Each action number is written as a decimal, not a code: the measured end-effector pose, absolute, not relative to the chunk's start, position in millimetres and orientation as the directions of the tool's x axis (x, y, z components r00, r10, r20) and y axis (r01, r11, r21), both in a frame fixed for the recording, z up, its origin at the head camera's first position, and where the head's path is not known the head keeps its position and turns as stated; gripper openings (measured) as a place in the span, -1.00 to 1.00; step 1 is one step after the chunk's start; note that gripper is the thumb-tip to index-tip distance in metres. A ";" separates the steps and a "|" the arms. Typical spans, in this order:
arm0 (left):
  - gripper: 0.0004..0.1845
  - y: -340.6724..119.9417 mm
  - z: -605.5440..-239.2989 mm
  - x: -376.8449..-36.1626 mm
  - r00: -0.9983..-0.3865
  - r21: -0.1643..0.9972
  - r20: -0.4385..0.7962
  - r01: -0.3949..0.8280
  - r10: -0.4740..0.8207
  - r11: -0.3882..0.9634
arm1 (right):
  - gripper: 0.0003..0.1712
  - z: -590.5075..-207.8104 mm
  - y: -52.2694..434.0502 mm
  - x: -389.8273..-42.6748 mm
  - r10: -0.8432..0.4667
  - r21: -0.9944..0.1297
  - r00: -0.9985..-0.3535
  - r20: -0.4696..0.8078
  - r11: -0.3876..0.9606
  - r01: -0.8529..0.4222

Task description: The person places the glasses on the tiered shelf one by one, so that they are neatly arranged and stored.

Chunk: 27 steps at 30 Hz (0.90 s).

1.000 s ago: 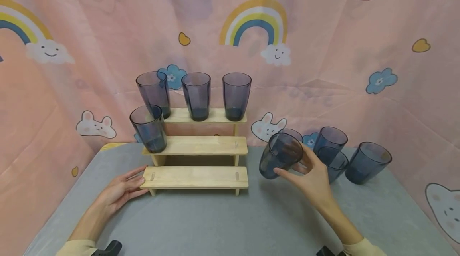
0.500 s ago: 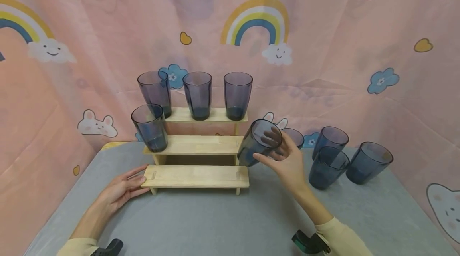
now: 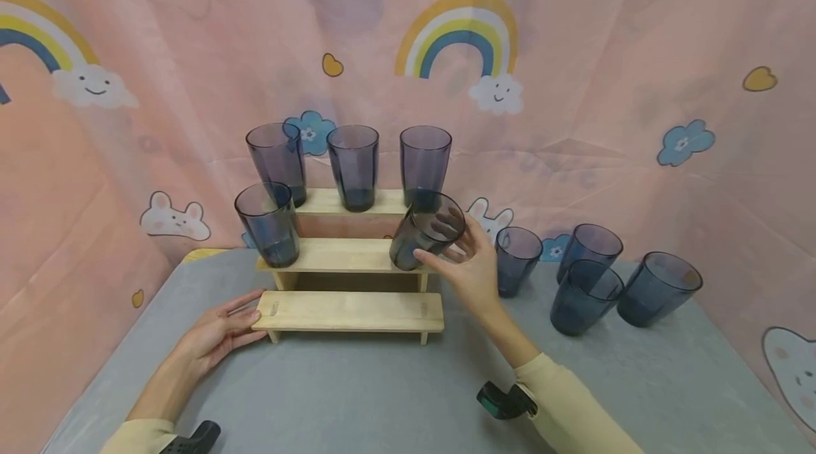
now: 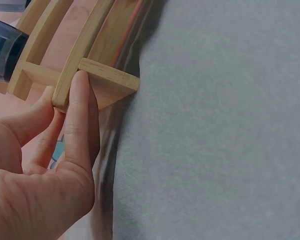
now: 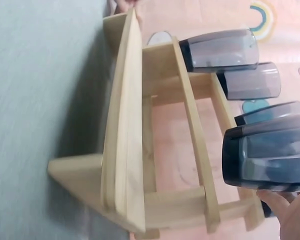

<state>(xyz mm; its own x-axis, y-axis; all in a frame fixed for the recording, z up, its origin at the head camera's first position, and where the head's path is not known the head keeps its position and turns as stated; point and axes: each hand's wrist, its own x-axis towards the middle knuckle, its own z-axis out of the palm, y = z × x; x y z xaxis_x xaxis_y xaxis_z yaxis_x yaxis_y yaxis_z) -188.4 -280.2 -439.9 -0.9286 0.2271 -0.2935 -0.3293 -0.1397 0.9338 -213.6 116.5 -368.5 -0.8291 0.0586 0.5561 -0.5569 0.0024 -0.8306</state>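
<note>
A three-step wooden rack (image 3: 347, 311) stands on the grey table (image 3: 382, 397). My right hand (image 3: 468, 266) grips a dark blue tumbler (image 3: 423, 231), tilted, just above the right end of the middle step; the same tumbler (image 5: 270, 155) fills the right wrist view. My left hand (image 3: 219, 330) rests with straight fingers against the left end of the lowest step, where my fingers (image 4: 80, 107) touch the wood (image 4: 102, 82). Three tumblers (image 3: 353, 167) stand on the top step, and one tumbler (image 3: 268, 224) stands at the left of the middle step.
Several more dark tumblers (image 3: 589, 287) stand on the table to the right of the rack. A pink cartoon-print curtain (image 3: 574, 86) closes in the back and sides. A yellow object (image 3: 200, 253) shows behind the rack's left end.
My right hand lifted a tumbler from the group on the right and carried it left and up to the rack's middle step. The left hand stayed put.
</note>
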 end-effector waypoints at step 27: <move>-0.17 -280.0 -436.7 -186.9 -0.927 0.929 -0.290 -0.332 0.237 -0.162 | -0.07 -360.9 42.9 -241.6 -0.003 -0.921 -0.922 0.386 -0.057 -0.385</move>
